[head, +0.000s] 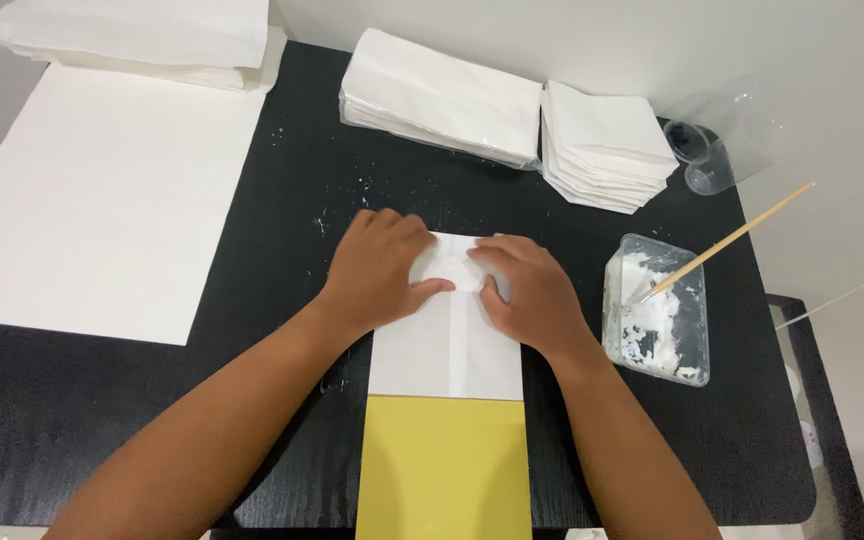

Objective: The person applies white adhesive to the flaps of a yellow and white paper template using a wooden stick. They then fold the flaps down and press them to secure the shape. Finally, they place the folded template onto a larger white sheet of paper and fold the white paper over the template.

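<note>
At the centre of the frame, the left hand [377, 268] and the right hand [530, 290] lie open, fingers spread, pressing flat on the top end of a white paper bag [447, 345]. The bag rests on a yellow board [444, 470] on the black table [152, 420]. A glue tray [658, 340] with a brush [727, 240] sits to the right.

Left hand [384, 268]: I keep it flat, palm down, fingers pointing inward.
Right hand [530, 290]: flat too, fingertips almost meeting my left.
</note>
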